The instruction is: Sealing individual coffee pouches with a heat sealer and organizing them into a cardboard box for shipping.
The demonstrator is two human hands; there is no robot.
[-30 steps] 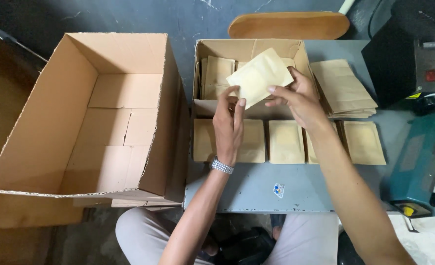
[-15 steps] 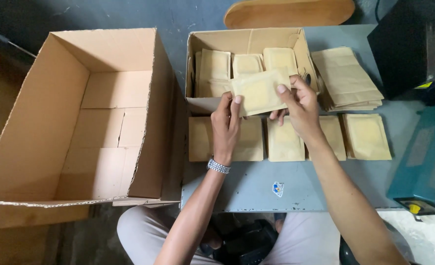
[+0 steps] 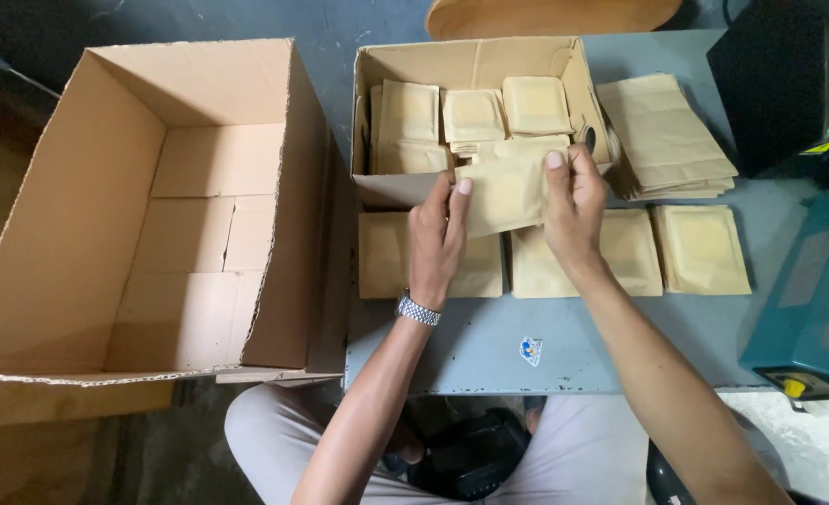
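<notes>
Both hands hold one flat kraft-paper pouch [image 3: 506, 192] just above the row of pouches on the grey table [image 3: 489, 341]. My left hand [image 3: 438, 234], with a metal watch at the wrist, grips its left edge. My right hand [image 3: 574, 201] pinches its right edge. Behind the pouch stands a small open cardboard box [image 3: 475, 61] with several filled pouches standing inside. Three filled pouches lie flat in a row on the table: one at the left [image 3: 382, 257], one in the middle [image 3: 630, 252], one at the right [image 3: 702, 248].
A large open cardboard box [image 3: 152, 206] sits to the left of the table. A stack of flat paper bags [image 3: 662, 136] lies at the back right. A teal sealing machine [image 3: 807, 290] stands at the right edge, a dark machine [image 3: 789, 75] behind it.
The pouch has come down from above the small box toward the table's row, turning flatter. Both hands moved nearer with it.
</notes>
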